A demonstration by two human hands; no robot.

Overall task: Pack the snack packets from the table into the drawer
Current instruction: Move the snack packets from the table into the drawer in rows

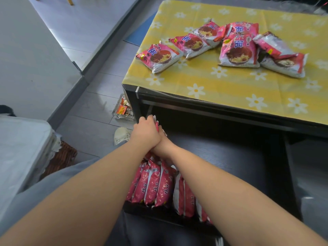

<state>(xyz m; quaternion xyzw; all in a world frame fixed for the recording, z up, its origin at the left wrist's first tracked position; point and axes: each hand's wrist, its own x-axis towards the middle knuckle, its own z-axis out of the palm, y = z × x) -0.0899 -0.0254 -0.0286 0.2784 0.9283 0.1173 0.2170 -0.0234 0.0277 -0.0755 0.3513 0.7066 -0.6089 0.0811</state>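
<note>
Several pink-and-silver snack packets [221, 45] lie scattered on the yellow flowered table [230, 89]. Below it the dark drawer [221, 160] stands pulled out, with a row of packets [152, 185] standing on edge along its left side. At the drawer's far-left corner my left hand [145, 130] and my right hand [162, 144] meet, both closed on one packet [156, 124] held upright. My left hand covers most of that packet and most of the right hand's fingers.
A glass tray [122, 109] with small wrappers sits on the floor by the table leg, next to a white shoe [121, 134]. A white-covered wicker piece [58, 157] stands at the left. The drawer's right part shows bare dark bottom.
</note>
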